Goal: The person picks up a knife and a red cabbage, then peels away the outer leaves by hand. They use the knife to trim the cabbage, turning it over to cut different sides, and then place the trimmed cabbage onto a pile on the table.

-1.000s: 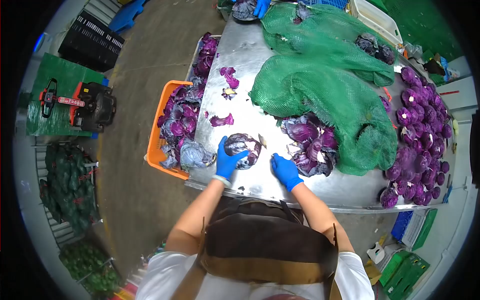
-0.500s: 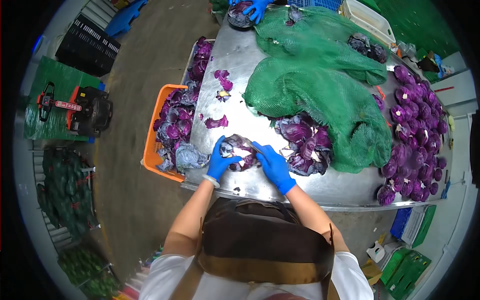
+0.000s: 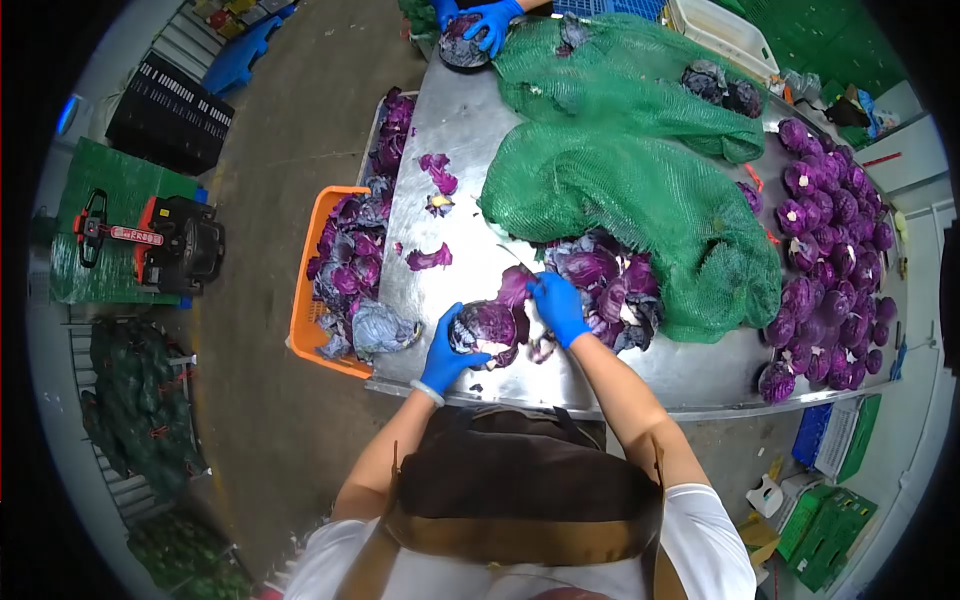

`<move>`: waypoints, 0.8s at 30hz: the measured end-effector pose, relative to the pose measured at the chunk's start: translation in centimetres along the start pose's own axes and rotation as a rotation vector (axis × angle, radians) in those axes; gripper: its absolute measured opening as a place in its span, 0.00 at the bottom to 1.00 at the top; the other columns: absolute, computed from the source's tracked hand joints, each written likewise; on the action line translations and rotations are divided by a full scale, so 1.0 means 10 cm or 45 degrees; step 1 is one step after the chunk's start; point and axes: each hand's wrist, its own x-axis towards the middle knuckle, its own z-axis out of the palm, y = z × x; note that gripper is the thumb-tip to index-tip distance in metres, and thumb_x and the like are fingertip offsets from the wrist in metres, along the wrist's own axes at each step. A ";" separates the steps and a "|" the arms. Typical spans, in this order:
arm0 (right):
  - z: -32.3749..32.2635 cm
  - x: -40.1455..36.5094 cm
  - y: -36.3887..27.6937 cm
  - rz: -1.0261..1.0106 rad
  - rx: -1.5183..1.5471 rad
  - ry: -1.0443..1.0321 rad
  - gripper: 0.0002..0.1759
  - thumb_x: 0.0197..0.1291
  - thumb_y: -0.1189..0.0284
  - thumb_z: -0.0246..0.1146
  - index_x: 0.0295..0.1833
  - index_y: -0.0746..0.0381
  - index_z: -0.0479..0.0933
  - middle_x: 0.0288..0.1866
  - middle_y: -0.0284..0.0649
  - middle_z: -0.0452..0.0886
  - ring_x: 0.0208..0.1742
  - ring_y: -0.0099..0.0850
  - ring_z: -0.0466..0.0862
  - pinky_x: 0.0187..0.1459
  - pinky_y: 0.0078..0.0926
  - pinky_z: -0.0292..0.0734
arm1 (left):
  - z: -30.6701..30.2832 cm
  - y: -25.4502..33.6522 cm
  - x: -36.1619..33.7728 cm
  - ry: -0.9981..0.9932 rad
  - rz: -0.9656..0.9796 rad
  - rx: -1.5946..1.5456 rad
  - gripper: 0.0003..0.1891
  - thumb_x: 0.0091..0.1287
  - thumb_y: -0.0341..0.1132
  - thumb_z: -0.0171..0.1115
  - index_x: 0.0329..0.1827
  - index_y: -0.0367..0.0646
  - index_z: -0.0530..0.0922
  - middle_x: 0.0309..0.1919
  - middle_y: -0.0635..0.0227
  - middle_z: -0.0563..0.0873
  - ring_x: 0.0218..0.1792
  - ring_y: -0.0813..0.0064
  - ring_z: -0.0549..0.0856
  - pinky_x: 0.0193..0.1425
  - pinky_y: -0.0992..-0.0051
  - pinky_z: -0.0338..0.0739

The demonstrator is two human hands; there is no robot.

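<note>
My left hand (image 3: pixel 453 350), in a blue glove, grips the left side of a red cabbage (image 3: pixel 484 327) at the table's front edge. In my right hand (image 3: pixel 560 308), also gloved, is a knife (image 3: pixel 514 258), its thin blade pointing up and left; the fingers hide its handle. A loose purple leaf (image 3: pixel 514 288) stands out between the cabbage and my right fingers. Trimmed leaves (image 3: pixel 610 275) lie heaped just right of that hand, and a pale cut scrap (image 3: pixel 541 348) is below it.
An orange crate (image 3: pixel 312 285) of leaves stands left of the metal table (image 3: pixel 450 110). Green mesh sacks (image 3: pixel 630 190) cover its middle, and many cabbages (image 3: pixel 825 260) are piled right. Across the table, another person's gloved hands (image 3: pixel 490 25) hold a cabbage.
My right hand has moved right and slightly up from the cabbage, and a leaf now stands away from it. The cabbage has turned and shifted slightly right and down with my left hand.
</note>
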 end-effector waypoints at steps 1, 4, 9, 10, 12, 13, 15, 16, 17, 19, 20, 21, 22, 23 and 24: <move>-0.05 0.03 0.00 0.076 -0.053 0.058 0.19 0.67 0.59 0.60 0.51 0.63 0.79 0.42 0.58 0.83 0.45 0.56 0.84 0.46 0.52 0.78 | 0.00 -0.03 -0.08 0.027 -0.043 0.003 0.58 0.41 0.34 0.86 0.76 0.38 0.57 0.68 0.54 0.69 0.67 0.63 0.73 0.72 0.65 0.70; -0.20 0.10 0.22 0.090 -0.294 0.083 0.16 0.65 0.61 0.61 0.49 0.62 0.77 0.41 0.56 0.83 0.40 0.57 0.84 0.41 0.54 0.78 | -0.07 -0.13 -0.09 0.139 -0.187 -0.088 0.57 0.42 0.35 0.87 0.73 0.37 0.57 0.65 0.53 0.71 0.65 0.63 0.74 0.69 0.65 0.73; -0.80 -0.35 -0.50 -0.316 -0.208 0.103 0.18 0.63 0.68 0.64 0.57 0.60 0.78 0.50 0.49 0.82 0.46 0.52 0.84 0.47 0.44 0.80 | -0.38 -0.12 -0.03 0.081 0.194 0.601 0.57 0.41 0.41 0.87 0.73 0.36 0.58 0.62 0.51 0.72 0.65 0.58 0.74 0.70 0.62 0.71; -0.69 -0.46 -0.40 -0.384 -0.102 0.026 0.16 0.64 0.69 0.64 0.56 0.60 0.79 0.50 0.48 0.83 0.46 0.49 0.84 0.47 0.40 0.80 | -0.33 0.13 0.08 -0.136 0.094 0.540 0.57 0.41 0.42 0.87 0.73 0.37 0.59 0.63 0.49 0.71 0.65 0.57 0.74 0.70 0.61 0.71; -0.59 -0.74 -0.54 -0.231 0.264 -0.110 0.15 0.66 0.68 0.64 0.56 0.62 0.80 0.46 0.49 0.84 0.46 0.47 0.85 0.47 0.36 0.79 | -0.25 0.41 0.22 -0.417 -0.040 0.586 0.56 0.41 0.45 0.86 0.73 0.39 0.61 0.64 0.48 0.69 0.65 0.55 0.74 0.71 0.60 0.70; -0.55 -0.84 -0.60 -0.150 0.381 -0.176 0.15 0.68 0.68 0.64 0.56 0.61 0.80 0.43 0.49 0.83 0.45 0.46 0.85 0.46 0.36 0.79 | -0.22 0.44 0.27 -0.477 -0.073 0.699 0.56 0.41 0.46 0.86 0.73 0.40 0.61 0.64 0.48 0.69 0.65 0.55 0.74 0.70 0.61 0.70; -0.38 -0.98 -0.53 -0.056 0.521 -0.103 0.17 0.69 0.67 0.62 0.60 0.60 0.79 0.44 0.49 0.84 0.45 0.45 0.85 0.47 0.34 0.78 | -0.13 0.44 0.33 -0.382 -0.194 0.767 0.56 0.42 0.48 0.86 0.73 0.40 0.62 0.64 0.47 0.69 0.65 0.55 0.74 0.70 0.61 0.71; -0.31 -1.01 -0.50 -0.046 0.501 -0.050 0.18 0.70 0.68 0.61 0.63 0.58 0.78 0.46 0.48 0.83 0.45 0.45 0.85 0.48 0.34 0.78 | 0.00 0.40 0.27 -0.227 -0.294 0.712 0.56 0.42 0.49 0.85 0.72 0.38 0.62 0.64 0.47 0.69 0.65 0.56 0.74 0.70 0.61 0.71; -0.25 -1.05 -0.46 -0.051 0.480 -0.034 0.19 0.70 0.68 0.60 0.65 0.57 0.77 0.47 0.47 0.82 0.45 0.46 0.85 0.48 0.34 0.78 | 0.12 0.33 0.19 -0.068 -0.394 0.657 0.56 0.42 0.50 0.85 0.72 0.37 0.62 0.64 0.46 0.69 0.65 0.56 0.74 0.70 0.62 0.71; -0.28 -1.07 -0.59 -0.062 0.438 0.004 0.21 0.71 0.69 0.59 0.67 0.56 0.74 0.50 0.46 0.80 0.45 0.46 0.85 0.48 0.34 0.79 | 0.29 -0.09 0.09 0.131 -0.306 0.298 0.57 0.45 0.51 0.84 0.72 0.32 0.58 0.63 0.45 0.67 0.64 0.56 0.74 0.69 0.62 0.73; -0.28 -1.06 -0.60 -0.086 0.361 -0.043 0.25 0.71 0.69 0.57 0.72 0.54 0.69 0.55 0.45 0.77 0.46 0.48 0.84 0.46 0.37 0.80 | 0.36 -0.25 0.03 0.224 -0.326 0.261 0.58 0.45 0.51 0.84 0.72 0.31 0.57 0.64 0.45 0.67 0.64 0.56 0.74 0.68 0.62 0.73; -0.29 -1.06 -0.65 -0.047 0.275 -0.073 0.25 0.71 0.69 0.57 0.73 0.53 0.69 0.57 0.46 0.76 0.45 0.48 0.84 0.46 0.38 0.80 | 0.44 -0.22 0.01 0.317 -0.345 0.223 0.58 0.45 0.51 0.84 0.72 0.30 0.56 0.64 0.45 0.66 0.64 0.56 0.74 0.68 0.63 0.73; -0.30 -1.07 -0.73 -0.007 0.189 -0.106 0.25 0.71 0.69 0.57 0.73 0.53 0.68 0.58 0.46 0.76 0.44 0.49 0.84 0.45 0.39 0.80 | 0.48 -0.18 -0.01 0.331 -0.416 0.219 0.58 0.47 0.50 0.83 0.74 0.35 0.54 0.66 0.44 0.64 0.64 0.53 0.74 0.69 0.62 0.73; -0.31 -1.06 -0.78 0.029 0.102 -0.139 0.26 0.71 0.69 0.57 0.73 0.52 0.68 0.60 0.47 0.75 0.43 0.49 0.84 0.45 0.39 0.80 | 0.51 -0.14 -0.02 0.335 -0.404 0.242 0.58 0.47 0.50 0.83 0.74 0.36 0.54 0.66 0.44 0.64 0.64 0.52 0.74 0.69 0.62 0.73; -0.32 -1.05 -0.79 0.052 0.062 -0.195 0.26 0.71 0.68 0.56 0.74 0.49 0.67 0.64 0.47 0.73 0.43 0.51 0.84 0.42 0.44 0.81 | 0.53 -0.08 -0.01 0.341 -0.388 0.263 0.58 0.47 0.51 0.83 0.75 0.38 0.54 0.66 0.43 0.64 0.65 0.52 0.74 0.69 0.62 0.73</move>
